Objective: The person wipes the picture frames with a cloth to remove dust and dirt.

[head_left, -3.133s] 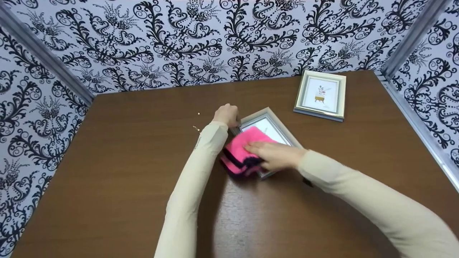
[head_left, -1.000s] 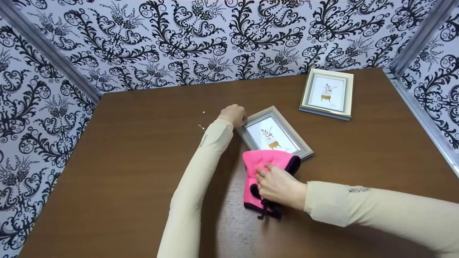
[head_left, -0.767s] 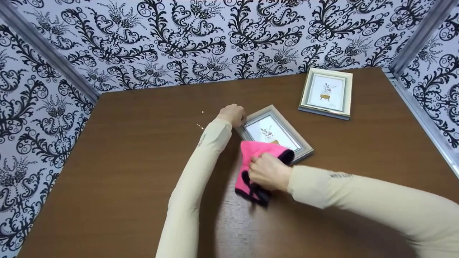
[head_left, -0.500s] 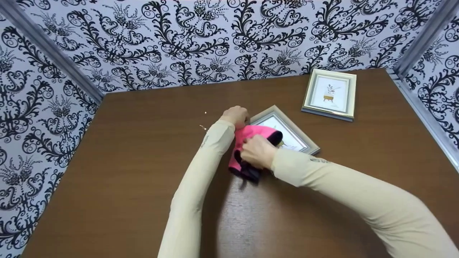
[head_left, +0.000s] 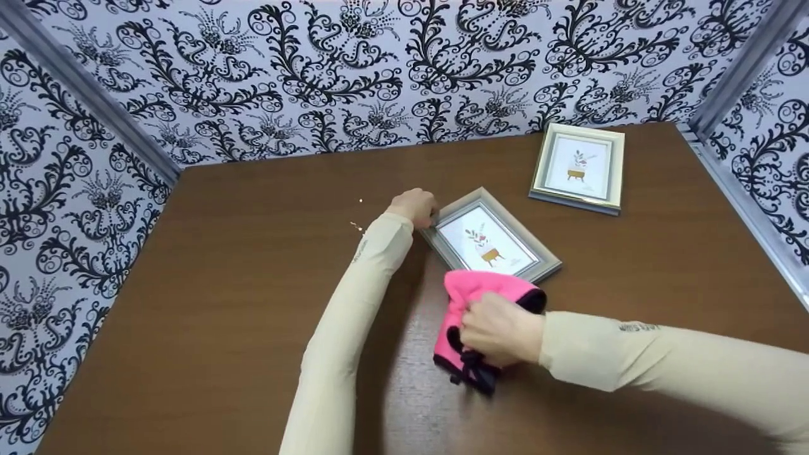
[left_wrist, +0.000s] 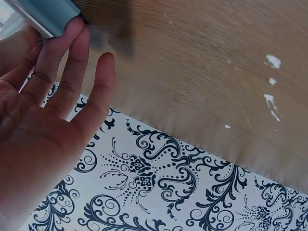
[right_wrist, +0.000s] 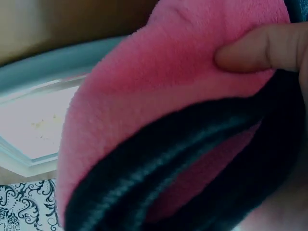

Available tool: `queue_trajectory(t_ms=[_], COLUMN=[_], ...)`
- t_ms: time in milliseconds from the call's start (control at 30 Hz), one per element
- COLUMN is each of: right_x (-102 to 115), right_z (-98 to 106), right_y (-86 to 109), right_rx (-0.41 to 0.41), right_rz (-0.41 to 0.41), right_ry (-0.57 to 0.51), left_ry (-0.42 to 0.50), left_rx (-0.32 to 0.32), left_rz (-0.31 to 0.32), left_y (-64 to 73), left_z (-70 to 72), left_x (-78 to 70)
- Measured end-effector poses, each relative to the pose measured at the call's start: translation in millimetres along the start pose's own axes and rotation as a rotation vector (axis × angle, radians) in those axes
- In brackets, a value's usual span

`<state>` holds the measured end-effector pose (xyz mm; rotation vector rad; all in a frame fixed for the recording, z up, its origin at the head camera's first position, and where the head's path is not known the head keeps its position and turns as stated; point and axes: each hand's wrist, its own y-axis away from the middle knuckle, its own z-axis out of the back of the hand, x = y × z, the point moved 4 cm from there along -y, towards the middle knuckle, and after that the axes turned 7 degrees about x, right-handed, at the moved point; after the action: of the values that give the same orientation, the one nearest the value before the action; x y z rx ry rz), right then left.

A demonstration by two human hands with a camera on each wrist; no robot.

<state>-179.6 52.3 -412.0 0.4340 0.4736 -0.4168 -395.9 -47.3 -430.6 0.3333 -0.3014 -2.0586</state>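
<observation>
A silver picture frame point(head_left: 518, 230) with a potted-plant print lies askew on the brown table. My left hand point(head_left: 414, 207) holds its far left corner; in the left wrist view the thumb and fingers of that hand point(left_wrist: 53, 101) pinch the frame's corner point(left_wrist: 50, 17). My right hand point(head_left: 502, 328) grips a folded pink cloth point(head_left: 486, 284) with black edging at the frame's near edge, overlapping it in the head view. Up close in the right wrist view, the thumb presses into the fluffy pink cloth point(right_wrist: 159, 67), and the picture frame point(right_wrist: 53, 67) shows behind.
A second picture frame point(head_left: 578, 165), cream-gold, lies at the back right of the table point(head_left: 253, 284). Small white flecks point(head_left: 357, 226) mark the tabletop left of my left hand. Patterned walls point(head_left: 316, 76) enclose the back and sides.
My right hand has swept the cloth up over the frame's left part and back down toward me, uncovering the print. The left hand keeps its hold on the corner.
</observation>
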Motion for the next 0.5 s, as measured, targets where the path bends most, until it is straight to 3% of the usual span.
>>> queue_trajectory(t_ms=[100,300,400,500], right_x=[-8.7,-43.2,-55.2,-57.8], right_z=[-3.9,-15.0,-18.1,-17.3], right_y=[-10.4,-54.2,-71.1,-74.9], right_rx=[0.03,0.119,0.124,0.102], right_rz=[-0.009,-0.04,-0.052,-0.047], right_ry=[-0.052,-0.199,-0.214,-0.216], left_ry=[0.002,0.01,0.02,0.025], left_rx=[-0.008,-0.011,-0.012,-0.016], left_rz=[-0.008,-0.017,-0.009,0.006], left_y=[-0.3,-2.5,-2.6,-1.8], left_z=[-1.0,-2.6,-2.0,-0.6], left_x=[-0.8,-0.8,0.4,2.5])
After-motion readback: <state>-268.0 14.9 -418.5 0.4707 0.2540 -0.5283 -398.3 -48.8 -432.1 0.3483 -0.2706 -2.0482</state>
